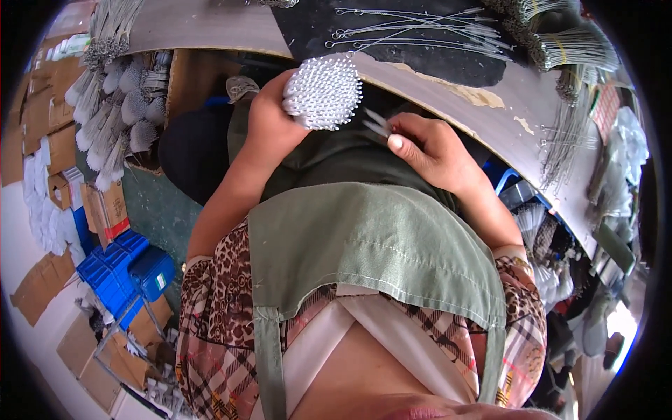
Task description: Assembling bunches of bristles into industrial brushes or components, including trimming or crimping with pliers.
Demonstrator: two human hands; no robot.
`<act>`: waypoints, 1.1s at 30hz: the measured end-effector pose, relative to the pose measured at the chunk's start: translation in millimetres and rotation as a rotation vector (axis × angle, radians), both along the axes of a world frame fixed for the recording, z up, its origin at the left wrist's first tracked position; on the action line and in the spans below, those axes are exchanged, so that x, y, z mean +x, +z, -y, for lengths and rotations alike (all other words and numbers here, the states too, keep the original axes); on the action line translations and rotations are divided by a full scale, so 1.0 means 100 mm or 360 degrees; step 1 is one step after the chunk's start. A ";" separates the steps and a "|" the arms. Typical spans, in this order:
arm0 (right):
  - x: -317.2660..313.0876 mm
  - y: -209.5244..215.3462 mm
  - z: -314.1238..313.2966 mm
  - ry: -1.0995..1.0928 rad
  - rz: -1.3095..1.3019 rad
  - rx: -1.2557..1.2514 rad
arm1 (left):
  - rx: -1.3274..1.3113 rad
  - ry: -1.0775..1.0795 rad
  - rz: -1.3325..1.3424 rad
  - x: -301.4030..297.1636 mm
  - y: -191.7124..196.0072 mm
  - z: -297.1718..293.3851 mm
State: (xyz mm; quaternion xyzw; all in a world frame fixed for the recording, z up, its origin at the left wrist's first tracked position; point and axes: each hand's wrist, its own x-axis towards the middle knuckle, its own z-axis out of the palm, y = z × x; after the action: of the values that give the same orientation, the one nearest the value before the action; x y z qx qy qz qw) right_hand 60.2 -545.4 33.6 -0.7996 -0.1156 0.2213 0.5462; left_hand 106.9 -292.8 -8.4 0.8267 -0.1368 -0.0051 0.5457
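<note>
Bundle (323, 94) and tool (378, 129) are being held up in front of the person's body, close to the curved near edge of a grey worktable (224, 24). The left hand (269, 105) is grasping the bundle from its left side, its fingertips mostly hiding behind it, while the many thin rods are turning their rounded white ends toward the camera in a tightly packed, roughly round cluster. The right hand (437, 150) is pinching the small metal tool between thumb and forefinger; its two slender prongs are pointing toward the bundle, standing apart at their tips and not touching it. Beyond the hands, loose wires with looped ends (420, 31) are lying crisscrossed on a black patch (448, 70) of the tabletop, and tied wire bundles (574, 49) are resting farther right. At the left, pale bristled brushes (133, 105) are crowding together beside the open side of a brown box (189, 77). Below them, blue crates (112, 273) are sitting near cardboard boxes (108, 210). A green apron (371, 231) is covering the person's front, over a patterned top (217, 329).
</note>
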 end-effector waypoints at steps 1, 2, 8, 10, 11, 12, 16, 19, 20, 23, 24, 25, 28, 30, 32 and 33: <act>0.01 0.02 0.05 0.0104 -0.0008 -0.0043 | -0.0070 -0.0047 -0.0010 0.00 0.01 0.00; 0.03 0.04 0.07 0.0208 -0.0015 -0.0085 | -0.0140 -0.0093 -0.0019 0.00 0.01 0.01; 0.03 -0.01 0.01 0.0190 0.0148 -0.0038 | -0.0221 -0.0210 -0.0230 0.00 0.03 -0.05; 0.03 -0.03 -0.01 0.0183 0.0231 -0.0019 | -0.0210 -0.0254 -0.0254 0.00 0.02 -0.06; 0.04 -0.03 -0.02 0.0214 0.0244 -0.0019 | -0.0196 -0.0301 -0.0276 0.00 0.02 -0.06; 0.04 -0.02 -0.03 0.0246 0.0258 -0.0016 | -0.0196 -0.0298 -0.0276 0.00 0.03 -0.07; 0.05 0.00 -0.04 0.0286 0.0218 0.0037 | -0.0232 -0.0352 -0.0348 -0.01 0.04 -0.09; 0.06 -0.01 -0.04 0.0307 0.0203 0.0081 | -0.0201 -0.0397 -0.0374 0.00 0.03 -0.09; 0.07 -0.01 -0.05 0.0333 0.0280 0.0050 | -0.0191 -0.0428 -0.0395 0.01 0.03 -0.09; 0.07 0.00 -0.04 0.0405 0.0369 0.0050 | -0.0109 -0.0487 -0.0380 0.01 0.02 -0.11; 0.08 -0.01 -0.04 0.0443 0.0375 0.0078 | -0.0108 -0.0488 -0.0382 0.01 0.03 -0.10; 0.09 -0.03 -0.03 0.0442 0.0374 0.0080 | -0.0173 -0.0502 -0.0430 0.00 0.06 -0.09; 0.08 -0.07 0.00 0.0461 0.0254 0.0340 | -0.0198 -0.0503 -0.0488 0.01 0.09 -0.07; 0.07 -0.05 0.03 0.0404 -0.0025 0.0683 | -0.0157 -0.0488 -0.0497 0.01 0.09 -0.05; 0.07 -0.03 0.07 0.0381 -0.0115 0.0708 | -0.0141 -0.0361 -0.0412 0.01 0.09 -0.04; 0.10 0.04 0.12 0.0444 -0.0315 0.0711 | -0.0142 -0.0360 -0.0411 0.01 0.09 -0.04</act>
State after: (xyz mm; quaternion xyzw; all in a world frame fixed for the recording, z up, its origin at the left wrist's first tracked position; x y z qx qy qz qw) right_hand 69.8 -557.1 37.2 -0.6101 -0.2164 0.3404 0.6819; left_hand 107.4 -289.2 0.1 0.7735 -0.1578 -0.1666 0.5908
